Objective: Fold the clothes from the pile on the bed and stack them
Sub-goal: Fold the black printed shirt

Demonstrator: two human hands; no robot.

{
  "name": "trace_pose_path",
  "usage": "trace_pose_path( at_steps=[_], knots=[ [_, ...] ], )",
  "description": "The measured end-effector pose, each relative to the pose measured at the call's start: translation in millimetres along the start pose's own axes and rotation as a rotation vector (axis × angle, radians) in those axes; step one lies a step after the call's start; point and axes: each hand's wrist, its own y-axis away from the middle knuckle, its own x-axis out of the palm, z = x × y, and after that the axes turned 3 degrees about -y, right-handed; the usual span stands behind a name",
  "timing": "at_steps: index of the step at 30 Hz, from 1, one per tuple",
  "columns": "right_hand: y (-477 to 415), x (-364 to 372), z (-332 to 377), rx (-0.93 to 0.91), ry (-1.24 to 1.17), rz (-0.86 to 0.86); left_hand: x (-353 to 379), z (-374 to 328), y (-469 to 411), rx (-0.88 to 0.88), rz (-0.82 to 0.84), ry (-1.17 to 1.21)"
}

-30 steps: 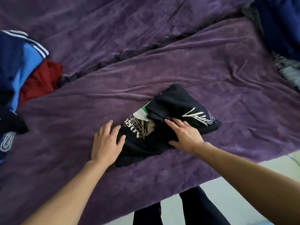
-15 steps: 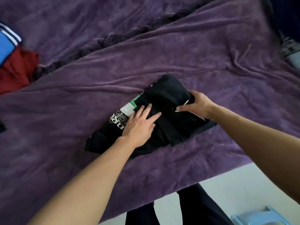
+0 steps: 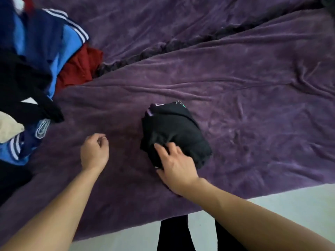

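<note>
With the black garment folded down to a compact bundle in the middle of the purple blanket, the right hand lies on its near edge, fingers spread and fairly straight, pressing rather than gripping; the left hand hangs off to the side, apart from the bundle, fingers loosely curled round nothing; over on the left sits the pile, a blue striped jacket and a red piece showing in it. By my read the fold is all but finished and this is the flattening; the way to do it well is to press from the middle outward so the layers sit square; that thick near edge looks ready to spring open, so the weight belongs there; for the carry it wants both hands underneath, else it unrolls on the way; no stack shows in view.
</note>
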Motion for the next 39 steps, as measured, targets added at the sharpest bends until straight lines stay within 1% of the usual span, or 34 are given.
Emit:
trace_pose_path(
  at_steps=[2, 3, 4, 5, 6, 7, 8, 9, 10, 11, 12, 13, 14, 16, 18, 19, 21, 23, 24, 26, 27, 28, 29, 31, 33, 34, 36, 39],
  knots=[
    [-2.4, 29.7, 10.7, -0.031, 0.010, 0.198, 0.7, 9.3, 1.5, -0.008, 0.020, 0.033],
    [-3.5, 37.5, 11.2, -0.063, 0.002, 0.245, 2.2, 8.8, 2.6, -0.003, 0.028, 0.049],
    [-3.2, 40.0, 9.0, -0.111, -0.041, 0.239, 4.3, 4.5, 4.0, 0.015, 0.030, 0.059],
    [-1.1, 36.7, 4.8, -0.169, -0.122, 0.175, 7.0, -2.7, 5.9, 0.059, 0.025, 0.065],
    [0.8, 29.9, -2.1, -0.226, -0.200, 0.054, 10.4, -12.3, 8.4, 0.138, 0.010, 0.068],
    [1.8, 21.7, -13.1, -0.266, -0.231, -0.123, 14.3, -24.0, 12.0, 0.245, -0.012, 0.068],
    [2.2, 13.1, -26.7, -0.279, -0.212, -0.322, 18.4, -37.4, 16.2, 0.361, -0.032, 0.062],
    [1.7, 5.8, -42.1, -0.254, -0.153, -0.475, 23.0, -51.7, 20.9, 0.478, -0.051, 0.052],
    [0.7, -0.3, -55.9, -0.186, -0.073, -0.549, 28.4, -66.0, 24.8, 0.593, -0.065, 0.038],
    [-0.9, -2.7, -66.5, -0.090, 0.007, -0.550, 35.1, -78.9, 27.1, 0.702, -0.063, 0.010],
    [-2.8, 0.1, -74.1, -0.002, 0.060, -0.508, 43.2, -89.4, 27.4, 0.788, -0.033, -0.037],
    [-4.0, 7.9, -78.4, 0.065, 0.078, -0.448, 52.5, -96.0, 25.2, 0.841, 0.031, -0.107],
    [-3.5, 20.2, -80.0, 0.116, 0.068, -0.376, 63.1, -96.7, 21.0, 0.857, 0.113, -0.199],
    [1.5, 53.1, -81.9, 0.213, 0.030, -0.224, 86.9, -81.9, 12.2, 0.800, 0.266, -0.390],
    [6.6, 84.8, -85.8, 0.305, 0.017, -0.109, 107.5, -59.9, 9.0, 0.730, 0.342, -0.500],
    [8.1, 96.1, -88.1, 0.337, 0.014, -0.082, 114.2, -52.6, 9.3, 0.716, 0.359, -0.522],
    [7.7, 105.9, -95.2, 0.357, -0.008, -0.084, 119.0, -52.6, 7.6, 0.719, 0.382, -0.543],
    [6.5, 99.1, -102.0, 0.324, -0.102, -0.104, 112.3, -64.0, 0.5, 0.737, 0.386, -0.509],
    [7.0, 92.8, -105.5, 0.333, -0.195, -0.121, 106.2, -71.9, -3.8, 0.778, 0.359, -0.463],
    [7.9, 78.6, -111.5, 0.439, -0.444, -0.200, 94.5, -97.0, -14.2, 0.947, 0.298, -0.358],
    [6.5, 72.6, -111.8, 0.500, -0.528, -0.222, 90.5, -113.4, -20.5, 1.038, 0.325, -0.338],
    [4.0, 68.5, -109.7, 0.542, -0.557, -0.212, 89.0, -130.5, -26.7, 1.101, 0.408, -0.355],
    [0.8, 66.2, -105.9, 0.567, -0.564, -0.179, 89.6, -147.9, -31.8, 1.118, 0.531, -0.416],
    [-6.3, 65.0, -98.9, 0.603, -0.639, -0.118, 91.9, -177.1, -38.1, 1.043, 0.781, -0.601],
    [-9.3, 59.6, -94.6, 0.647, -0.729, -0.059, 92.2, -193.8, -35.3, 0.936, 0.929, -0.765],
    [-7.1, 55.2, -93.0, 0.644, -0.734, -0.029, 90.1, -198.2, -29.8, 0.905, 0.969, -0.811],
    [4.4, 44.4, -91.2, 0.605, -0.684, 0.001, 82.6, -204.0, -14.8, 0.907, 1.002, -0.843],
    [34.7, 21.9, -95.5, 0.533, -0.578, -0.036, 61.6, -217.9, 10.6, 0.944, 0.978, -0.818]
  ],
)
